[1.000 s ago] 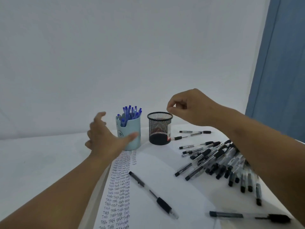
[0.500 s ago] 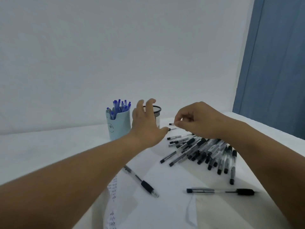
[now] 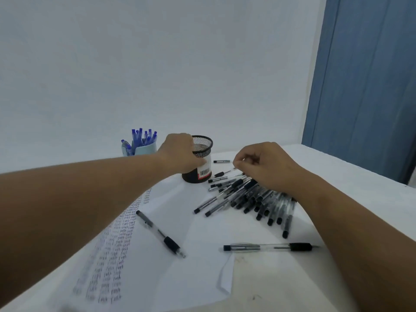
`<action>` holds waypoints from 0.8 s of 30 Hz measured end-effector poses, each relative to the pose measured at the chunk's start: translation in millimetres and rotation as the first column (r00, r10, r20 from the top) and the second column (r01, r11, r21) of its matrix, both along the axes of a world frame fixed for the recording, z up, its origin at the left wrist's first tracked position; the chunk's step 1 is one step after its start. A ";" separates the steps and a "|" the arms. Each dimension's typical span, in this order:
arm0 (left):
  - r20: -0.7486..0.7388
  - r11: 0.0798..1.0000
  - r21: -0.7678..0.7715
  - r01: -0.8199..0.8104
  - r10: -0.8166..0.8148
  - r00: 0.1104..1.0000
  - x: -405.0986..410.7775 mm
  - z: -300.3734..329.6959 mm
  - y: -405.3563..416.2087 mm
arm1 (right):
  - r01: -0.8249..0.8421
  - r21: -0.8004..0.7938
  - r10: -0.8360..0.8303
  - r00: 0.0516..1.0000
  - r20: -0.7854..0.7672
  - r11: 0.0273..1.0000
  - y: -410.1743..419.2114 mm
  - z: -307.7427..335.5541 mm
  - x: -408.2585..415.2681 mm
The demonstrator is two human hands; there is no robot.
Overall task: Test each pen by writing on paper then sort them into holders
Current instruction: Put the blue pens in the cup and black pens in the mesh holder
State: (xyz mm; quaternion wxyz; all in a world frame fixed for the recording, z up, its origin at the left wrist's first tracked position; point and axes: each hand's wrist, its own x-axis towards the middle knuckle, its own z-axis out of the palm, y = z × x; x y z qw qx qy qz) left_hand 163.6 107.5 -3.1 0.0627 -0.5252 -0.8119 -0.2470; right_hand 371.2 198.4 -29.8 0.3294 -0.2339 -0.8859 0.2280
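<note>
a: on the white table (image 3: 337,176), where are my hands?

b: my left hand (image 3: 180,154) wraps round the black mesh holder (image 3: 203,145), fingers curled against its side near the barcode label. my right hand (image 3: 265,165) hangs over the far end of the pile of black pens (image 3: 252,197), fingertips (image 3: 236,163) pinched together; whether they grip a pen i cannot tell.

a: and the rest?

b: blue pens (image 3: 144,137) stand in the pale blue holder (image 3: 144,150), just left of the mesh one. one black pen (image 3: 161,234) lies on the paper (image 3: 146,266), beside columns of handwriting; another pen (image 3: 267,247) lies at the sheet's right edge.
</note>
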 end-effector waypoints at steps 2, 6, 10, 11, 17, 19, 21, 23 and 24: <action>0.042 0.998 0.057 0.018 -0.020 0.999 -0.2 5.3 -4.2 | -0.009 -0.014 0.008 0.999 -0.033 1.000 -0.2 0.8 1.5; 0.109 0.951 0.300 0.068 -0.105 0.988 5.8 14.4 -28.8 | -0.062 -0.013 0.061 0.997 -0.045 0.998 -4.2 -1.8 -0.1; 0.177 0.833 0.542 0.109 -0.240 0.954 1.5 11.8 -76.6 | -0.159 0.148 0.151 0.986 0.066 0.976 -32.5 -5.6 -16.4; 0.199 0.811 0.575 0.111 -0.269 0.942 -2.5 7.2 -88.9 | -0.199 0.172 0.184 0.978 0.100 0.965 -43.9 -5.8 -23.8; 0.176 0.704 0.708 0.056 -0.252 0.952 -27.9 -35.9 -138.1 | -0.334 0.116 0.252 0.860 0.444 0.935 -104.8 -9.6 -69.5; 0.198 0.695 0.718 0.036 -0.254 0.947 -35.5 -40.3 -147.2 | -0.302 0.075 0.223 0.830 0.512 0.950 -117.8 -11.7 -79.7; 0.216 0.679 0.734 0.018 -0.258 0.942 -40.5 -39.3 -152.9 | -0.273 0.048 0.205 0.815 0.543 0.961 -123.8 -8.1 -84.6; 0.231 0.660 0.751 0.005 -0.270 0.935 -40.8 -38.0 -155.8 | -0.225 0.004 0.182 0.799 0.573 0.974 -125.0 2.1 -83.3; 0.239 0.655 0.755 0.003 -0.279 0.930 -40.3 -38.4 -156.2 | -0.189 -0.026 0.170 0.802 0.573 0.982 -123.4 7.6 -80.2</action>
